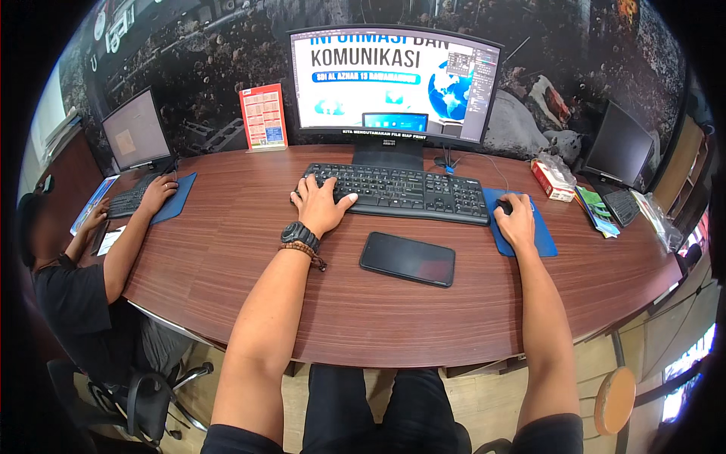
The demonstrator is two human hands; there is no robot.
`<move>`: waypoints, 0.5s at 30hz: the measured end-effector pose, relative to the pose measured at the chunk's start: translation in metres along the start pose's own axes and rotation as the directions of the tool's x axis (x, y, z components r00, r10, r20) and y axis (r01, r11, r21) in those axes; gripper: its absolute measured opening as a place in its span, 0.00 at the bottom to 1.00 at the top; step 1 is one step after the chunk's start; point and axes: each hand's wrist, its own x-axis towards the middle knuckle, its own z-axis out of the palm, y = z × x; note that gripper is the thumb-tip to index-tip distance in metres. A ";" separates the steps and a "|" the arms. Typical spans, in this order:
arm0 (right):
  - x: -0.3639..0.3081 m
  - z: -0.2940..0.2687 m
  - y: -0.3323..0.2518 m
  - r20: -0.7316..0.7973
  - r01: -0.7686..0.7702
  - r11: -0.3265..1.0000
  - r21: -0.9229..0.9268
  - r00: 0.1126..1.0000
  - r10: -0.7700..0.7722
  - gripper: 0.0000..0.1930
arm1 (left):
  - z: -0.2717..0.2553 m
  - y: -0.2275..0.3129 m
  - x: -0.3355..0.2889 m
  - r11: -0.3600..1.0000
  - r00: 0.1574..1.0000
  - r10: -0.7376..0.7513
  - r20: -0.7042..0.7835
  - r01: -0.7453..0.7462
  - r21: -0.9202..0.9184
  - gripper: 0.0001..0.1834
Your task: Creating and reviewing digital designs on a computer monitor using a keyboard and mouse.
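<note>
My left hand (319,206) rests on the left end of a black keyboard (408,189), its fingers spread over the keys; a dark watch (299,234) and a beaded bracelet (302,251) circle that wrist. At the keyboard's right end, my right hand (516,219) is wrapped over a dark mouse (505,206), mostly hidden under the fingers, on a blue mouse pad (543,236). Between my forearms a black smartphone (408,259) lies flat, its screen dark. Behind the keyboard stands a monitor (393,83) showing a graphic with globes in an editing window.
Left, a seated co-worker (76,295) works at another keyboard (130,200) and monitor (138,129). A red-and-white card stand (263,117) stands beside my monitor. Right are a red-and-white box (553,180), papers (597,212), and another dark monitor (620,144). A round stool (615,401) stands below the wooden desk (219,257).
</note>
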 end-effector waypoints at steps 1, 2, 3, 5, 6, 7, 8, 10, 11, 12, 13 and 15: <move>0.000 -0.001 0.000 0.003 -0.002 1.000 -0.007 1.000 0.002 0.17 | -0.001 0.002 0.000 1.000 1.000 0.001 0.001 -0.001 0.013 0.39; 0.000 -0.001 0.000 0.005 -0.001 1.000 -0.005 1.000 0.001 0.17 | -0.001 0.003 0.000 1.000 1.000 0.002 0.001 -0.002 0.026 0.38; 0.000 -0.001 0.001 0.003 0.001 1.000 -0.005 1.000 -0.001 0.17 | -0.001 0.003 0.000 1.000 1.000 -0.001 -0.001 0.001 0.029 0.38; 0.000 -0.001 -0.001 0.004 0.006 1.000 -0.001 1.000 -0.006 0.17 | -0.001 0.003 0.001 0.998 0.999 0.032 -0.025 -0.030 0.056 0.39; 0.000 -0.001 -0.001 0.006 0.004 1.000 -0.004 1.000 -0.004 0.17 | -0.001 0.005 0.001 0.997 0.998 0.050 -0.035 -0.047 0.064 0.39; 0.000 -0.001 0.000 0.007 0.003 1.000 -0.008 1.000 -0.003 0.17 | -0.002 0.007 0.001 0.997 0.998 0.048 -0.036 -0.045 0.065 0.39; -0.001 0.000 0.002 0.009 0.004 1.000 -0.006 1.000 -0.004 0.17 | -0.002 0.010 0.002 0.999 0.999 0.036 -0.014 -0.036 0.032 0.39; 0.001 0.003 0.006 0.007 0.075 0.997 0.034 0.997 -0.076 0.17 | -0.005 0.020 0.005 1.000 0.997 -0.012 0.073 0.012 -0.001 0.39; 0.002 0.003 0.008 0.006 0.076 0.997 0.033 0.997 -0.076 0.17 | -0.006 0.025 0.006 1.000 0.997 -0.012 0.073 0.012 -0.003 0.39; 0.001 0.003 0.008 0.023 0.080 0.996 0.033 0.996 -0.081 0.18 | -0.005 0.027 0.007 0.999 0.992 -0.036 0.123 0.035 0.015 0.40; 0.001 0.004 0.007 0.040 0.084 0.996 0.033 0.996 -0.085 0.18 | -0.005 0.028 0.008 0.998 0.983 -0.061 0.173 0.056 0.032 0.40; 0.000 0.001 0.002 0.043 0.075 0.997 0.035 0.996 -0.077 0.18 | -0.006 0.030 0.012 0.997 0.978 -0.075 0.196 0.068 0.040 0.42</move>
